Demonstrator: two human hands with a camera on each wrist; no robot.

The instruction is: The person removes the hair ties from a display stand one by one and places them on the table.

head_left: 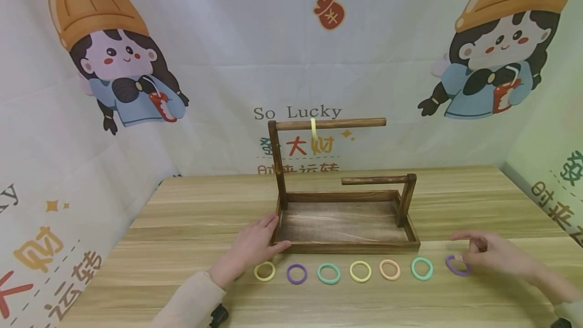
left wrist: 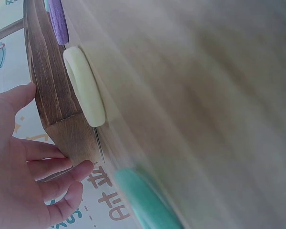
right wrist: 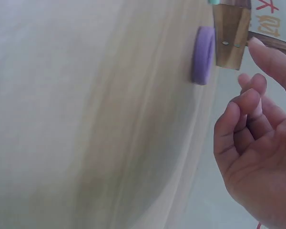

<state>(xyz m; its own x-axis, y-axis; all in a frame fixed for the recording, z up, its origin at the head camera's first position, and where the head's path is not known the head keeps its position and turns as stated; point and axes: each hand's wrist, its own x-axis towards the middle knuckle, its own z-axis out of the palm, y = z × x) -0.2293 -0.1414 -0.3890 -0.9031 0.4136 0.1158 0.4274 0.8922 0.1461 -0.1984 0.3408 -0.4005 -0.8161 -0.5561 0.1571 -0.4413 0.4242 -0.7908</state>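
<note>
My left hand rests at the left front corner of a dark wooden rack. In the left wrist view its thumb touches the front wall and its fingers lie against the end. At the far right, my right hand hovers over a purple hair tie, fingers loosely bent. The right wrist view shows a gap between that hand and the purple hair tie. A pale yellow hair tie hangs on the rack's upper bar.
Before the rack lie yellow, purple, green, yellow, orange and green hair ties in a row. Another green tie shows in the left wrist view. A lower bar juts leftward from the right post.
</note>
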